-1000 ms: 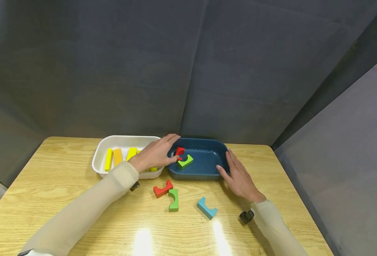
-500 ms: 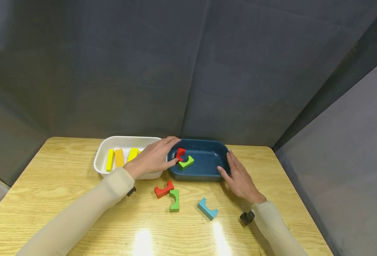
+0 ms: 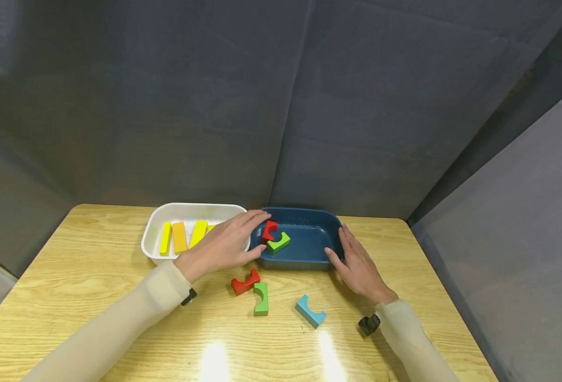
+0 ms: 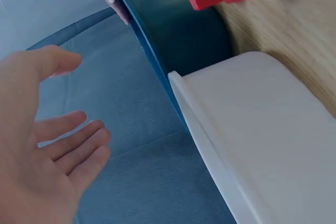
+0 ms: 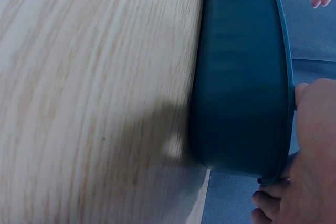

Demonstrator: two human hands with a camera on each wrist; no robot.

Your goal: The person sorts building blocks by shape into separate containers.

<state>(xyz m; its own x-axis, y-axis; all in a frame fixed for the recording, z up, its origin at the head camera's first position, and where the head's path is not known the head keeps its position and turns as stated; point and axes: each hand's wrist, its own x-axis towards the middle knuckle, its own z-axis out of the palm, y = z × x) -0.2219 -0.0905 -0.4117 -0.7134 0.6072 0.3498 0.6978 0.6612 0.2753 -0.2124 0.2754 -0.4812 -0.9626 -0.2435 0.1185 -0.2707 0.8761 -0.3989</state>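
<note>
My left hand (image 3: 226, 241) hovers palm down over the spot where the white bin (image 3: 148, 233) meets the dark blue bin (image 3: 305, 262). Its fingers are spread and hold nothing, as the left wrist view also shows. At the blue bin's right end, my right hand (image 3: 359, 265) grips the corner, thumb on the front rim and fingers along the side. Inside the blue bin, near its left end, lie a red arch block (image 3: 268, 231) and a green arch block (image 3: 279, 244).
On the table before the bins lie a red arch block (image 3: 245, 283), a green one (image 3: 261, 300) and a blue one (image 3: 309, 312). The white bin contains yellow blocks (image 3: 165, 239) and an orange block (image 3: 179, 237), partly hidden by my left hand. Dark cloth (image 3: 204, 106) rises behind the table.
My left hand has drawn slightly back from the red block in the blue bin, its thumb no longer overlapping that block. My right hand stays at the bin's corner.
</note>
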